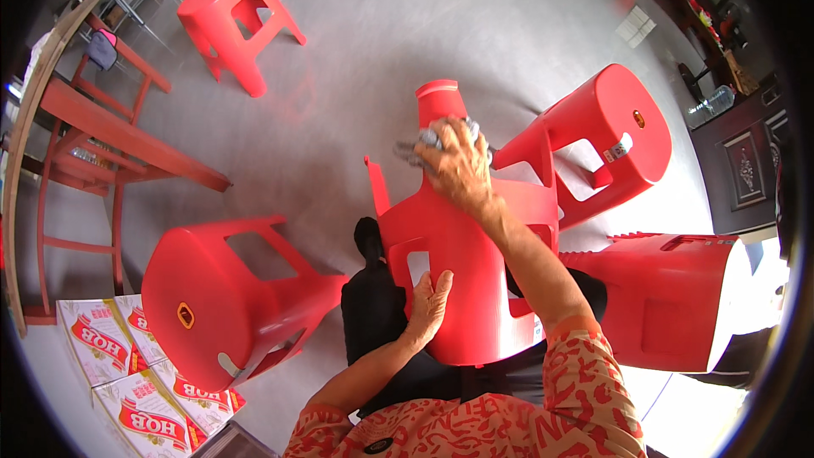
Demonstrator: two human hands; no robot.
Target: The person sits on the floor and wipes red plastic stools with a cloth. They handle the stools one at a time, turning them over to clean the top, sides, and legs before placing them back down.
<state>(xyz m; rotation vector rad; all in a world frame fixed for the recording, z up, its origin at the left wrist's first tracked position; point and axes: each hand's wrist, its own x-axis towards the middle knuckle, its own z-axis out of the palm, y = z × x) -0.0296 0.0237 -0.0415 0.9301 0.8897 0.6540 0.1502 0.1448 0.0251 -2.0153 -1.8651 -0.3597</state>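
Note:
A red plastic stool lies tipped over across my lap, its legs pointing away from me. My right hand is closed over a crumpled grey cloth, pressing it around one leg near that leg's far end. Beside the opening in the stool's side, my left hand grips the stool, thumb raised; some of its fingers are partly hidden. To the right, close to the far legs, another red stool is tilted on its side. A third red stool lies on its side at the left.
At the far left one more red stool stands upright on the grey floor. Printed cartons sit at the lower left below a wooden table. A red plastic stack lies to my right, near a dark cabinet.

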